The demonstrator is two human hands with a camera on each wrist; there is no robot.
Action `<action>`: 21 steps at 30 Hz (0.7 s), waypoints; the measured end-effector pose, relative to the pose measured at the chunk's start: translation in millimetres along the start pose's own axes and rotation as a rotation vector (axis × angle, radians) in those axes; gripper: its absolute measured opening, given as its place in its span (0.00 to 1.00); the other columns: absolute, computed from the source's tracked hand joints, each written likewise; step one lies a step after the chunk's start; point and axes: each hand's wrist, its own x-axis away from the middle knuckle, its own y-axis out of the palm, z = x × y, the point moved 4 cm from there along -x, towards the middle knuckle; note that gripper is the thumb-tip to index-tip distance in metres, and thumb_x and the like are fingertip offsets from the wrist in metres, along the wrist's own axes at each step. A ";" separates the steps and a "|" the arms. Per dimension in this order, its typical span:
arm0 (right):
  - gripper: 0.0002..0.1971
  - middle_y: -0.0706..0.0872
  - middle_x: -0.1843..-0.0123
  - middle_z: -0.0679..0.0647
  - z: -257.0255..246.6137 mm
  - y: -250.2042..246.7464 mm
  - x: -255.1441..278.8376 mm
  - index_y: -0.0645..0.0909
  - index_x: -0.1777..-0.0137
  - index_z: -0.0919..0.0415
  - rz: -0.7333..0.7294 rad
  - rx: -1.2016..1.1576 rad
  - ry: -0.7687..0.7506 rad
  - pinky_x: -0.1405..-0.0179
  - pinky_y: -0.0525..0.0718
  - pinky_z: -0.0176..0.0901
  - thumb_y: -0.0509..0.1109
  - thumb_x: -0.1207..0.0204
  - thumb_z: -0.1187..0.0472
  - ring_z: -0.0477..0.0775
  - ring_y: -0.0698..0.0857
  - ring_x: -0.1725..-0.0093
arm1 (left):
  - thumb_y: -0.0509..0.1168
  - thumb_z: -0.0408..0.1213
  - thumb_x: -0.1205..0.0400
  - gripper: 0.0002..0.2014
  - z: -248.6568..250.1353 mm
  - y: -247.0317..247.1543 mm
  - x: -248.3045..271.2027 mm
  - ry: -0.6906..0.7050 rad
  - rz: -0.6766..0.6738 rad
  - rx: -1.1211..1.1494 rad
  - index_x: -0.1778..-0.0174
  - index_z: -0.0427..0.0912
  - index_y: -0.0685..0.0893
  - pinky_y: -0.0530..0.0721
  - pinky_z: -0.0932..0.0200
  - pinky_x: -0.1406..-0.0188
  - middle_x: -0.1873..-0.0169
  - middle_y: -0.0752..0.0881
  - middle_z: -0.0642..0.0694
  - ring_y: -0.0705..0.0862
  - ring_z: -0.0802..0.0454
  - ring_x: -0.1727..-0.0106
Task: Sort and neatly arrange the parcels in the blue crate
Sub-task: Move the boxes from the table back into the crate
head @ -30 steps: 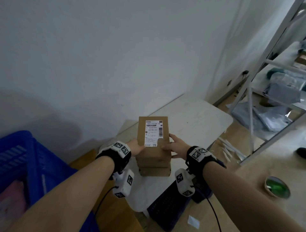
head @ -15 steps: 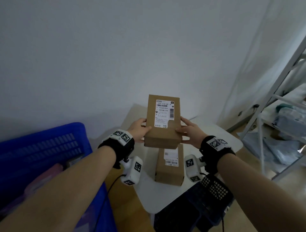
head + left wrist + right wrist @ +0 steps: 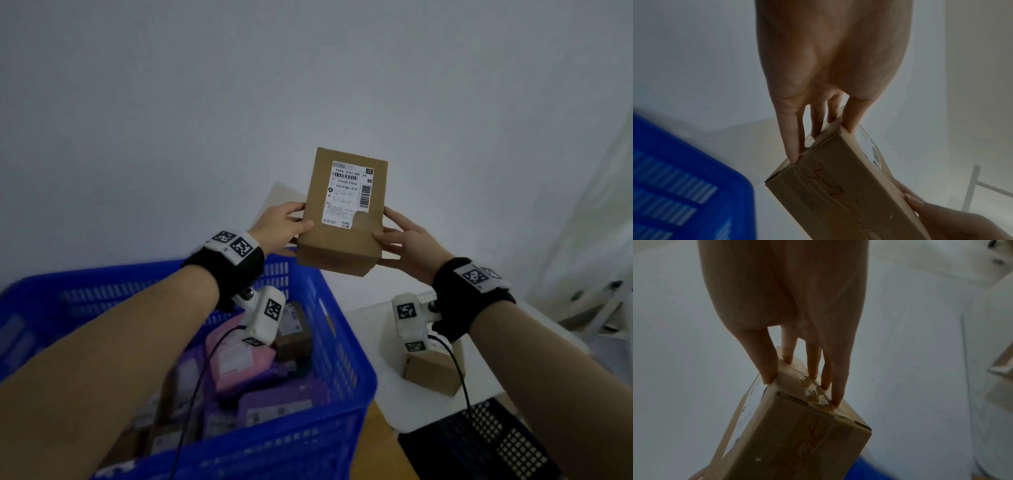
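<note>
Both our left hand (image 3: 281, 224) and right hand (image 3: 407, 241) pinch the cardboard parcel (image 3: 344, 212) by its edges above the blue crate (image 3: 337, 349), so any loosened fingertip could drop it.

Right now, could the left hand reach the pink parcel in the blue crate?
Probably not yet. The left hand is busy gripping the cardboard box together with the right hand. The pink parcel lies uncovered just below in the blue crate.
</note>
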 end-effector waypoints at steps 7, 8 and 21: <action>0.31 0.85 0.36 0.58 29.4 157.4 19.6 0.69 0.23 0.48 -0.191 -0.050 0.058 0.43 0.85 0.60 0.67 0.23 0.72 0.62 0.84 0.38 | 0.65 0.36 0.17 0.27 -58.0 -130.2 100.9 -0.106 0.134 -0.072 0.23 0.56 0.68 0.87 0.44 0.46 0.41 0.86 0.44 0.86 0.47 0.47; 0.31 0.85 0.36 0.59 35.2 178.0 21.8 0.69 0.23 0.48 -0.222 -0.045 0.072 0.41 0.84 0.62 0.66 0.23 0.73 0.64 0.83 0.38 | 0.65 0.36 0.17 0.27 -67.8 -145.6 114.8 -0.134 0.152 -0.056 0.23 0.57 0.68 0.88 0.46 0.49 0.42 0.87 0.44 0.86 0.49 0.49; 0.30 0.83 0.34 0.59 121.4 370.0 2.1 0.71 0.24 0.49 -0.580 0.104 0.362 0.42 0.84 0.65 0.67 0.23 0.73 0.66 0.84 0.40 | 0.58 0.28 0.15 0.27 -185.2 -269.2 197.4 -0.547 0.312 0.026 0.21 0.53 0.66 0.79 0.31 0.37 0.24 0.70 0.41 0.76 0.30 0.32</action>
